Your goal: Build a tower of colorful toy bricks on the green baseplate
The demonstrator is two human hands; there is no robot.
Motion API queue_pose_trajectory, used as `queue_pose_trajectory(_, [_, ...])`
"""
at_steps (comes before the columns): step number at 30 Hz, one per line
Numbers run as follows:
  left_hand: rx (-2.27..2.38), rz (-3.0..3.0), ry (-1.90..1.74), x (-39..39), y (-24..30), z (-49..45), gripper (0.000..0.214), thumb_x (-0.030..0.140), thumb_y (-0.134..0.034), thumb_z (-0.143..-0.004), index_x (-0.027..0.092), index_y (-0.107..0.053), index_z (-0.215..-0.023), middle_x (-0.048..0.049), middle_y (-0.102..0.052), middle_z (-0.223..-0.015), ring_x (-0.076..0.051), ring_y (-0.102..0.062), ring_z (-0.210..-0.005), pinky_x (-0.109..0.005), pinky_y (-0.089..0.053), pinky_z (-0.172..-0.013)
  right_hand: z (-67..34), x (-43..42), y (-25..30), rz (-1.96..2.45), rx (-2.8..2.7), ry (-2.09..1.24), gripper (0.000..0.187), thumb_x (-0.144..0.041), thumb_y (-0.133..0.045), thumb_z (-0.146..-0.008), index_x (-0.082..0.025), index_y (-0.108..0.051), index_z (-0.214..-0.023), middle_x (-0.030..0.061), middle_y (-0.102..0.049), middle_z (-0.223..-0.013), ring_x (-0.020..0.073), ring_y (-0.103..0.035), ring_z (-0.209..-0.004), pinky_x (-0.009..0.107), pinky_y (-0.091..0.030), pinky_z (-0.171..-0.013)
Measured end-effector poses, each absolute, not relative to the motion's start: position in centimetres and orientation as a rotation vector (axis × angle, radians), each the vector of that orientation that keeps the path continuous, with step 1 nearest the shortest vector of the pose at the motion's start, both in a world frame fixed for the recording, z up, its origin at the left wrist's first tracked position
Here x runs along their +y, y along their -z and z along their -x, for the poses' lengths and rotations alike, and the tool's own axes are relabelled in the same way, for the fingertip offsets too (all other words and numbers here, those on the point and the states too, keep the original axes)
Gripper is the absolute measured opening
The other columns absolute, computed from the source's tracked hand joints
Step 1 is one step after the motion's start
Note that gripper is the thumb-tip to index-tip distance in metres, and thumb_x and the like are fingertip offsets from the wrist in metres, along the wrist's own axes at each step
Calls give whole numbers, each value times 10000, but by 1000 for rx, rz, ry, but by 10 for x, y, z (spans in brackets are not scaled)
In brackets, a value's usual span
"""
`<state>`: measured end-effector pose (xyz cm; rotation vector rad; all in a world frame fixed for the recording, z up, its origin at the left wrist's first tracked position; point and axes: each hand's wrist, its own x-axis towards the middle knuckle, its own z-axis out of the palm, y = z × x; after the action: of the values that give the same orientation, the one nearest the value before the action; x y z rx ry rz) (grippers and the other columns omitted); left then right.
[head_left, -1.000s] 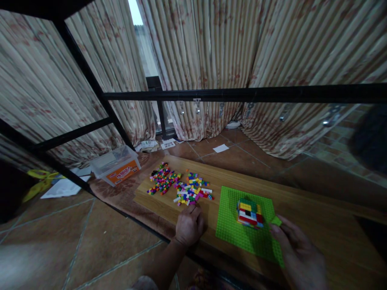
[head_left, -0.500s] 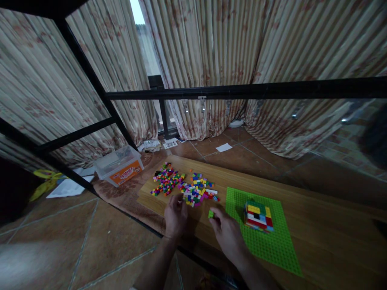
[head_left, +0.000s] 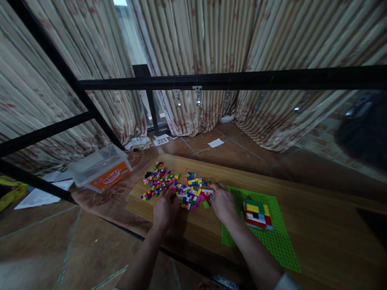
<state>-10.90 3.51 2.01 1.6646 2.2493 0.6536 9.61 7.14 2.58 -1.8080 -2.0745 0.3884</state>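
Note:
My left hand [head_left: 165,208] rests at the near edge of the pile of loose toy bricks [head_left: 193,192], its fingers curled. Whatever lies between those fingertips is hidden. At the pile's right end, my right hand [head_left: 223,201] has bent fingers and thumb against the red and white bricks; what they grip, if anything, is too small to make out. A light green brick [head_left: 206,204] lies on the wooden tabletop just left of the right thumb. Right of that hand, a block-shaped build of stacked bricks [head_left: 257,214] in yellow, green, red, white and blue stands on the green baseplate [head_left: 279,241].
Smaller mixed bricks [head_left: 157,181] spread over the table's left end. A clear plastic box [head_left: 101,167] with an orange label stands beyond that end. A black metal bar [head_left: 211,80] crosses in front of the curtains [head_left: 217,36]. White paper [head_left: 215,143] lies on the tiled floor.
My right hand has let go of the light green brick on the table and reached forward to the pile's right end. My left hand stays near the pile. The view has shifted slightly right.

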Motion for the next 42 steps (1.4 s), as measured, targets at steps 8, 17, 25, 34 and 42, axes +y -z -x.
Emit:
queue_pose_trajectory(8, [2267,-1672,-576,39,-21,112,225,326,-505,-851,227,-652,-990,-63,-622,-1069,-188,-624,-831,-267,-423,-652,-91,88,-23,1864,-2114,-468,234,-83,-467,-846,-157,-687,-878,113,-672,-962,179,-626,-872,255,-413,-784])
queue_pose_trajectory(17, [2196,-1687,-745,38,-20,120,320,365,-516,-804,172,-665,-1011,-108,-644,-1055,-226,-648,-867,-309,-493,-714,-90,69,-47,1858,-1997,-461,222,-96,-424,-900,-109,-625,-993,128,-671,-969,185,-627,-884,265,-430,-770])
queue_pose_trajectory(25, [1745,-1911,-1154,10,-45,52,262,368,-510,-847,186,-651,-973,-76,-652,-973,-177,-636,-767,-298,-524,-680,-162,-30,-77,1502,-1459,-476,178,-299,-485,-911,-233,-646,-950,15,-661,-861,127,-610,-709,232,-468,-660])
queue_pose_trajectory(34, [1305,-2019,-907,33,-64,-50,318,266,-528,-864,222,-613,-1168,-69,-639,-1165,-209,-568,-1124,-386,-439,-1005,-228,-24,-39,1786,-1124,-299,256,-402,-572,-831,-212,-693,-953,46,-703,-857,184,-633,-728,300,-480,-690])
queue_pose_trajectory(42, [995,-1810,-611,80,-51,-95,362,408,-430,-907,175,-683,-1021,-26,-707,-923,-159,-633,-861,-267,-485,-807,-206,-16,-30,1855,-1357,-92,245,-306,-508,-872,-198,-695,-988,74,-685,-858,209,-613,-840,317,-453,-774])
